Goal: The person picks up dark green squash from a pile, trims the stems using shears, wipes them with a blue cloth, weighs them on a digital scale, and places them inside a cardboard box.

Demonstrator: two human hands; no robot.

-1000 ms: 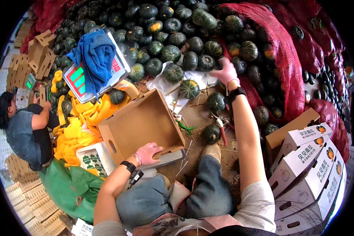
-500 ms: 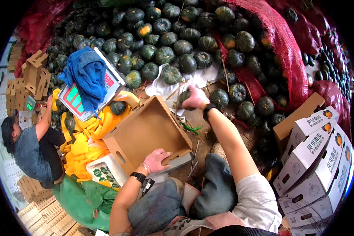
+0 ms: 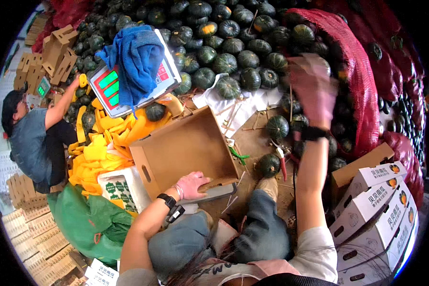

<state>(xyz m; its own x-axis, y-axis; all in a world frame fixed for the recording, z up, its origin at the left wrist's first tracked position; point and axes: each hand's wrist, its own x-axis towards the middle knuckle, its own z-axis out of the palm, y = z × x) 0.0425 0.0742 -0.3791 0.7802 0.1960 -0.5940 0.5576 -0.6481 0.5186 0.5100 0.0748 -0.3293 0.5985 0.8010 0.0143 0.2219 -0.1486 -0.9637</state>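
My left hand, in a thin pink glove, grips the near edge of an open brown cardboard box. The inside of the box shows bare cardboard. Over at the right, my right hand, gloved as well, is smeared by motion. It reaches across the heap of dark green pumpkins, near the red mesh sack. Its fingers cannot be made out, nor whether they hold anything. One pumpkin sits on the ground by my shoe, and another pumpkin lies a little beyond it.
Left of the box stand a digital scale under a blue towel and yellow foam nets. White printed cartons stack at right, below a red mesh sack. A green bag lies near left. Another person works at far left.
My right hand has swept right, from beyond the box to over the heap by the sack. The pumpkin it touched is gone from that spot. My left hand stays on the box edge.
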